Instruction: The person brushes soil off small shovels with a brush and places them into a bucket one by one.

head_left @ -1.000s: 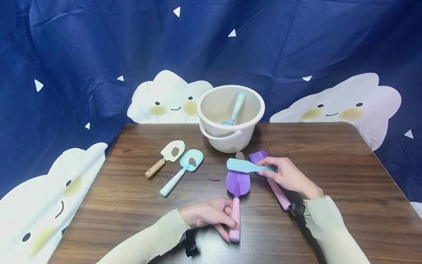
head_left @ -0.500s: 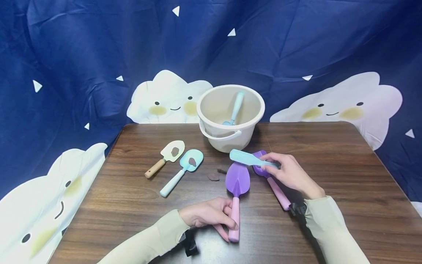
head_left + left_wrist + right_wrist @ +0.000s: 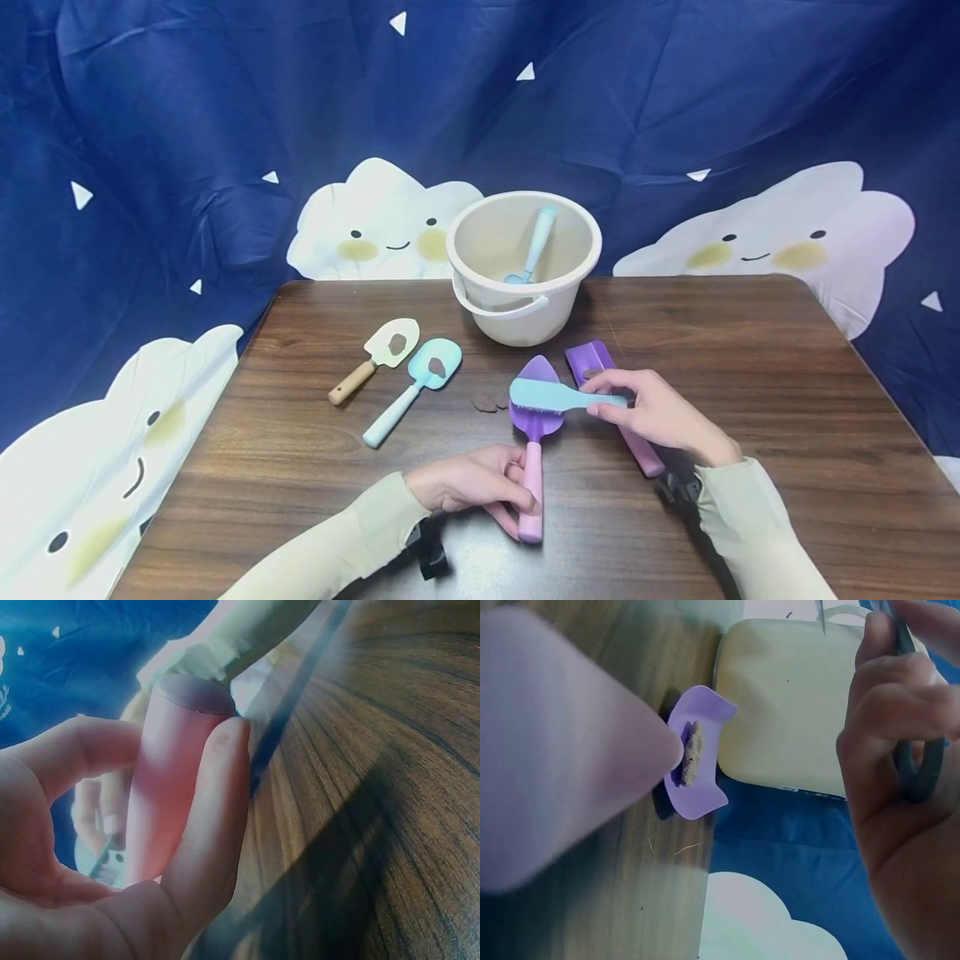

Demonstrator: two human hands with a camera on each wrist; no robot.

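Observation:
My left hand (image 3: 480, 483) holds the pink handle of a purple trowel (image 3: 538, 371), its pointed blade facing away from me. In the left wrist view, thumb and fingers curl around that pink handle (image 3: 169, 765). My right hand (image 3: 663, 417) grips a light blue brush (image 3: 540, 395) by its thin handle. The brush lies across the trowel's blade, its short bristles facing down and hiding the blade's middle. Left of the blade, brown clods (image 3: 489, 403) lie on the table. Under my right hand rests a purple scoop (image 3: 588, 357) with a pink handle; a brown clod (image 3: 693, 754) sits in it.
A cream bucket (image 3: 525, 321) stands at the back, with a light blue-handled tool (image 3: 538, 242) inside. To the left lie a cream trowel (image 3: 378, 350) with a wooden handle and a light blue trowel (image 3: 416, 382), each bearing a brown clod.
The brush moved out to the trowel's tip, then back toward me onto the blade. A second brown piece has appeared beside the one on the table. My left hand has barely moved.

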